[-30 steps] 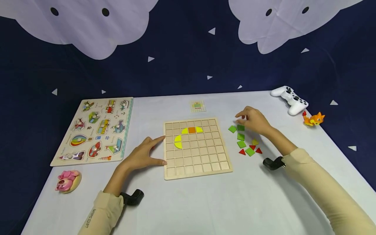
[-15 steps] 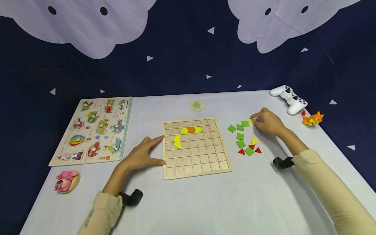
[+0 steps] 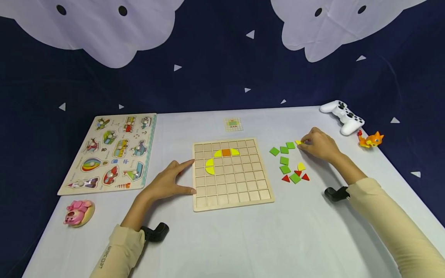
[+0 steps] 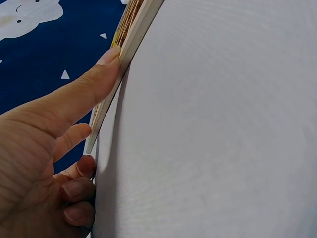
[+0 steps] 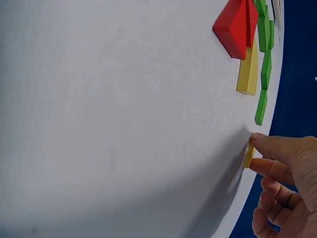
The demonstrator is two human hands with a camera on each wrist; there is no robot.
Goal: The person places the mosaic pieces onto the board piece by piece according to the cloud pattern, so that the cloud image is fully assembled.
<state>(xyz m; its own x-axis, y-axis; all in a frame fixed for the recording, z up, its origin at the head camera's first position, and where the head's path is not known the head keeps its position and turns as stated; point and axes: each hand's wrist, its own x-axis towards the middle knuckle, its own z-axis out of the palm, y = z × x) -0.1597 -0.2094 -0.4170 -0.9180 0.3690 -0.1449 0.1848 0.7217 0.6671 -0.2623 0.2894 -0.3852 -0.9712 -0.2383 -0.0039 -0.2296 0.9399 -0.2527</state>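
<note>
My left hand [image 3: 169, 180] rests beside the square wooden grid board [image 3: 236, 188], its thumb and forefinger set against the left edge. In the left wrist view, the thumb [image 4: 99, 74] presses on the board's rim. Several yellow quarter-circle pieces [image 3: 209, 170] and an orange square [image 3: 226, 153] lie in the board's upper cells. On the right, my right hand [image 3: 320, 144] pinches a yellow piece [image 5: 248, 156] between thumb and forefinger, low at the tabletop. Several green squares [image 3: 284, 160], red triangles [image 3: 305, 177] and another yellow piece [image 3: 301, 166] lie between that hand and the board.
A small pattern card [image 3: 233, 124] lies behind the board. At the left are a picture peg puzzle [image 3: 114, 154] and a pink bear figure [image 3: 78, 213]. A white game controller [image 3: 342, 117] and an orange toy figure [image 3: 371, 139] sit at the back right.
My right hand has moved right from over the green squares and now pinches a yellow piece, uncovering another green square. My left hand stays at the board's edge.
</note>
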